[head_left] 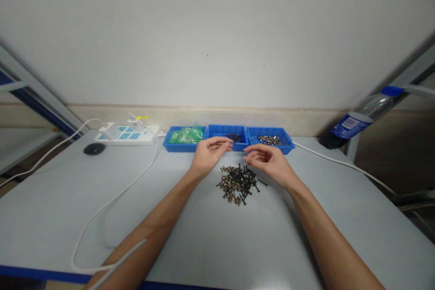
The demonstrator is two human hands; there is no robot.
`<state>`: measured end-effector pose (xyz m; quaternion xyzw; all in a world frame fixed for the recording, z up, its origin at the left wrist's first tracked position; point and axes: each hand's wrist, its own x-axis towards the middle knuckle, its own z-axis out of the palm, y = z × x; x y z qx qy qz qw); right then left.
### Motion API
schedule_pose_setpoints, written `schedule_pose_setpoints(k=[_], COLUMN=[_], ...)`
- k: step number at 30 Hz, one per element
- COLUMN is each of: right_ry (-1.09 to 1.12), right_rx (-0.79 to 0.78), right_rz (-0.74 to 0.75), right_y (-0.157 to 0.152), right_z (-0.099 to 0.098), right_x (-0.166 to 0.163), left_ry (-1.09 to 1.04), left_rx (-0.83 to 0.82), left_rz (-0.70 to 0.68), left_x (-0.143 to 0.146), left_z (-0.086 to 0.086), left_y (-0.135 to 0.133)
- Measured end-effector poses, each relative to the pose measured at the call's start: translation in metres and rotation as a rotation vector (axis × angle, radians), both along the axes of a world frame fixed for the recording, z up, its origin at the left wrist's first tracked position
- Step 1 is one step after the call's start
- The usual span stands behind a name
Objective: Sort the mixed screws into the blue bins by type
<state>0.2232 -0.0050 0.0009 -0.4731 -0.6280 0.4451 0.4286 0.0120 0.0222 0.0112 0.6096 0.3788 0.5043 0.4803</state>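
Note:
My left hand [210,154] hovers over the front rim of the middle blue tray [227,129], fingers pinched together on something too small to name. My right hand [268,161] is beside it, just past a heap of dark and brass-coloured screws [238,184] on the grey table [217,235]; its fingers are curled and pinched, and what they hold I cannot make out. The middle tray holds a few dark screws [234,137]. The right blue tray [284,142] holds silvery screws [268,139]. The left blue tray [170,145] holds green plastic bags [186,135].
A white power strip [127,134] with a plugged-in adapter lies at the back left, its white cable [102,210] looping to the table's front edge. A black disc [94,148] sits near it. A plastic bottle [360,122] leans at the back right. Another white cable [340,162] runs right.

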Motion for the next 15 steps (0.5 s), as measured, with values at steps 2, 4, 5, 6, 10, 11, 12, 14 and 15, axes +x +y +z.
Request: schedule_pose_setpoints(k=[2, 4, 5, 6, 10, 11, 12, 14, 15], right_ry=[-0.193, -0.372, -0.437, -0.481, -0.506, -0.496, -0.486, -0.473, -0.47], right_rx=[0.052, 0.073, 0.073, 0.069, 0.058, 0.057, 0.057, 0.057, 0.055], right_rz=[-0.005, 0.028, 0.046, 0.06, 0.08, 0.081, 0.08, 0.074, 0.07], right_y=[0.001, 0.0, -0.001, -0.001, -0.002, -0.001, -0.001, 0.0, 0.0], right_z=[-0.002, -0.003, -0.003, -0.003, -0.004, -0.005, -0.005, -0.006, -0.005], right_x=[0.006, 0.01, 0.011, 0.011, 0.01, 0.01, 0.009, 0.009, 0.008], left_ry=[0.0, 0.008, 0.023, 0.046, 0.199, 0.226, 0.248, 0.278, 0.29], left_rx=[0.037, 0.051, 0.057, 0.063, 0.137, 0.15, 0.161, 0.175, 0.181], left_rz=[0.08, 0.117, 0.122, 0.123, 0.106, 0.096, 0.086, 0.068, 0.064], left_x=[-0.003, -0.006, -0.007, -0.008, -0.009, -0.008, -0.007, -0.006, -0.005], left_z=[0.003, 0.003, 0.001, -0.002, -0.014, -0.015, -0.016, -0.017, -0.016], left_y=[0.008, 0.013, 0.013, 0.011, -0.004, -0.007, -0.011, -0.015, -0.016])
